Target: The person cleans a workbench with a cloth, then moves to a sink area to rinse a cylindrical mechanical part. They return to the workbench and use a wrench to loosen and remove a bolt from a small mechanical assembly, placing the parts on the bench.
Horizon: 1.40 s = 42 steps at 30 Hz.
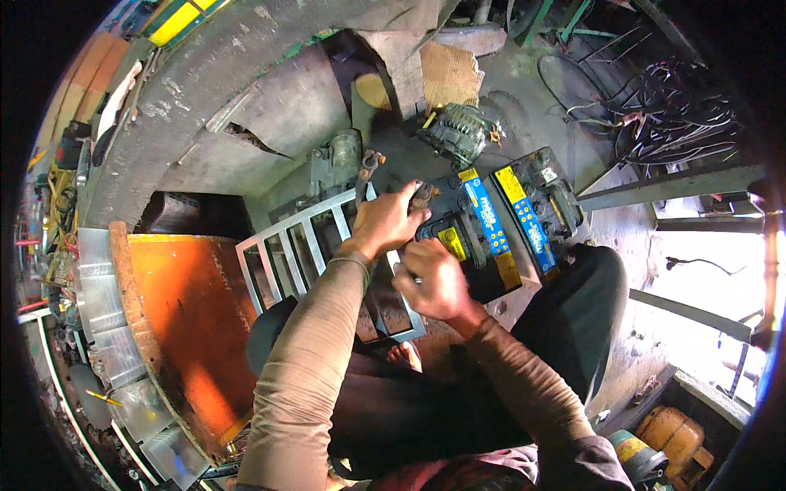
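My left hand (383,222) is closed around a rusty, knobbly metal part (424,196), which shows past the thumb and fingertips. A similar rusty lump (371,162) sticks up just beyond the knuckles; whether it belongs to the same part I cannot tell. Close by on the right, my right hand (435,282) is curled into a grip. A small shiny metal tip shows at its fingers, but the rest of that object is hidden. Beneath both hands lies a welded frame of square metal tube (318,255), tilted between my legs.
Two car batteries with blue and yellow labels, a nearer one (489,214) and another (528,209), stand right of my hands. An alternator (461,135) and a grey cylindrical motor (344,151) sit beyond. Tangled cables (671,114) lie far right; an orange curved panel (188,319) is left.
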### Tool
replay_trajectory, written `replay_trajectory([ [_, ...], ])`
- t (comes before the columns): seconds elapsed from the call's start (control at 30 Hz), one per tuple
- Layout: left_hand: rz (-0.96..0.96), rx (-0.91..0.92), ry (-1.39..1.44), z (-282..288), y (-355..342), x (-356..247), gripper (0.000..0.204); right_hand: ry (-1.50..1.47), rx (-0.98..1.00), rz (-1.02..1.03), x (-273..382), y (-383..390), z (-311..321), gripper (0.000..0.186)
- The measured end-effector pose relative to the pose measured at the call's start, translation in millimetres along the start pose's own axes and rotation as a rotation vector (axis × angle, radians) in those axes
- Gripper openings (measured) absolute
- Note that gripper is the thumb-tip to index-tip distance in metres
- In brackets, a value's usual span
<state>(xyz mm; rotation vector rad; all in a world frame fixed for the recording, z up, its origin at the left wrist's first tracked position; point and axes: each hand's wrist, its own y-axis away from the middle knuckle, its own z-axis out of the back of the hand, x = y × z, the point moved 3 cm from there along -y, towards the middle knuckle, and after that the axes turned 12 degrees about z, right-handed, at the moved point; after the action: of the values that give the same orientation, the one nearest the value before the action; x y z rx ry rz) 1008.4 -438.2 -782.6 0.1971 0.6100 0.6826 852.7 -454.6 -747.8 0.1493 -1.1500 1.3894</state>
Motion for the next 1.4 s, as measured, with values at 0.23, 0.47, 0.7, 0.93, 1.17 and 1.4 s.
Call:
replay_trajectory([
  [0.23, -0.04, -0.09, 0.001, -8, 4, 9, 0.065, -0.554, -0.372, -0.501, -15, -33, 96, 0.03],
  [0.47, -0.007, 0.004, 0.017, 7, 1, -1, 0.067, -0.423, -0.345, -0.443, -42, -63, 146, 0.013],
  [0.7, 0.09, -0.006, -0.047, 3, 9, -13, 0.065, -0.423, -0.356, -0.551, -48, -68, 163, 0.025],
  [0.93, -0.103, 0.1, -0.132, 28, -11, -7, 0.059, -0.283, -0.359, -0.553, -56, -57, 172, 0.032],
  [1.17, 0.247, -0.088, 0.014, -14, 13, -21, 0.066, -0.208, -0.382, -0.496, -57, -60, 173, 0.032],
  [1.4, -0.005, 0.091, -0.188, 28, 0, -21, 0.057, -0.254, -0.352, -0.512, -53, -57, 179, 0.028],
])
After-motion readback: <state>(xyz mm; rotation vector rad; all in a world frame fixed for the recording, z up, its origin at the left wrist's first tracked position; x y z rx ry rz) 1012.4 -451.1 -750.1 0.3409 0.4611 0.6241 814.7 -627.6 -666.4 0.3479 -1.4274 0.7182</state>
